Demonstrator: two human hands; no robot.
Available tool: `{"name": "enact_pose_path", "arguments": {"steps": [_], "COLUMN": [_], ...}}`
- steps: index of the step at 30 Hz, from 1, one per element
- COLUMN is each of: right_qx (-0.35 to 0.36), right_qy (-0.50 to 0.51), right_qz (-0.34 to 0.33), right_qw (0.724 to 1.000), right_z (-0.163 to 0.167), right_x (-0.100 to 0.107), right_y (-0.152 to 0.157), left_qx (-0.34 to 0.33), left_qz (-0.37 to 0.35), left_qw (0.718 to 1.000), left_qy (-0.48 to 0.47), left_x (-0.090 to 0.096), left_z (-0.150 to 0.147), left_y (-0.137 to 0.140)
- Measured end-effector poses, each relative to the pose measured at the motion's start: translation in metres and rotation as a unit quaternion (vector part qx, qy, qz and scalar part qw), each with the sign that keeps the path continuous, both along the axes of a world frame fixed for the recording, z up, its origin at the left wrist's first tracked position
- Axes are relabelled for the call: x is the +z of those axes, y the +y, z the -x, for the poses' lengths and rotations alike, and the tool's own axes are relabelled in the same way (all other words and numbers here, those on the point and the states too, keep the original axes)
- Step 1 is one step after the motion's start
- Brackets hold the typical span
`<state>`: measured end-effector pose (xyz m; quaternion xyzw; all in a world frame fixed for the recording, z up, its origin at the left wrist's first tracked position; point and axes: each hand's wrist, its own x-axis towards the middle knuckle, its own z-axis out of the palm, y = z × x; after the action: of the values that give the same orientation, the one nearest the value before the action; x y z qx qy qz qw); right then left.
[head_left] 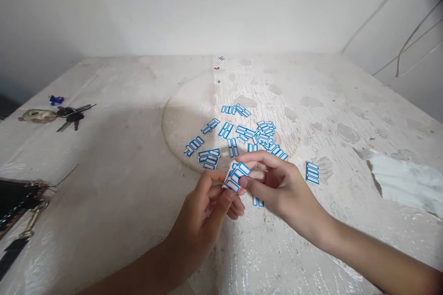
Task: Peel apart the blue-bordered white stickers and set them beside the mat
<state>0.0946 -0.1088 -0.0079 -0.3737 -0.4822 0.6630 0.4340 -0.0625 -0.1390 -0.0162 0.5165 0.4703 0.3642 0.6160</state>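
From my station I view a pale table point(124, 198), its near surface glossy and crinkled. At near centre, the left hand point(209, 207) and right hand point(282, 184) both pinch a small overlapping group of held pieces point(237, 177), flat, white and blue-outlined. Beyond them, similar loose pieces point(226, 130) lie scattered, mostly within a circular outline point(164, 117). Metal keys point(74, 115) rest at left. At the far edge stands a smooth, plain wall point(207, 9); thin cables point(399, 57) hang at right.

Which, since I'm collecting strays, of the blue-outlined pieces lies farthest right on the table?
The single piece lying alone between the right hand and the white patch; all other blue-outlined pieces, loose or held, are farther left.
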Motion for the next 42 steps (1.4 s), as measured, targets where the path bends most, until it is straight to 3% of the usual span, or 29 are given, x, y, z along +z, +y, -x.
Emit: {"name": "enact_pose_path", "arguments": {"steps": [4,11,32,37,42], "right_qx": [-0.010,0.003,0.052,0.071,0.083], "right_qy": [-0.005,-0.038,0.014,0.032,0.062], "right_qz": [0.009,-0.044,0.023,0.016,0.026], "right_qw": [1.000,0.998,0.998,0.997,0.994], "right_z": [0.0009,-0.0005,0.0008,0.0008,0.0005], "right_x": [-0.0003,-0.0047,-0.0009,0.0003,-0.0004], "right_y": [0.0003,-0.0003,-0.0008,0.0008,0.0006], "left_qx": [0.008,0.035,0.086,0.081,0.065], "left_qz": [-0.007,-0.038,-0.071,-0.040,0.041], "left_qw": [1.000,0.998,0.993,0.996,0.991], "left_qy": [0.007,0.030,0.040,-0.014,-0.111], "left_x": [-0.0006,-0.0027,-0.0028,0.0001,0.0040], "left_z": [0.0013,0.0031,0.0062,0.0074,0.0083], "left_y": [0.0004,0.0020,0.0015,0.0043,0.0088]}}
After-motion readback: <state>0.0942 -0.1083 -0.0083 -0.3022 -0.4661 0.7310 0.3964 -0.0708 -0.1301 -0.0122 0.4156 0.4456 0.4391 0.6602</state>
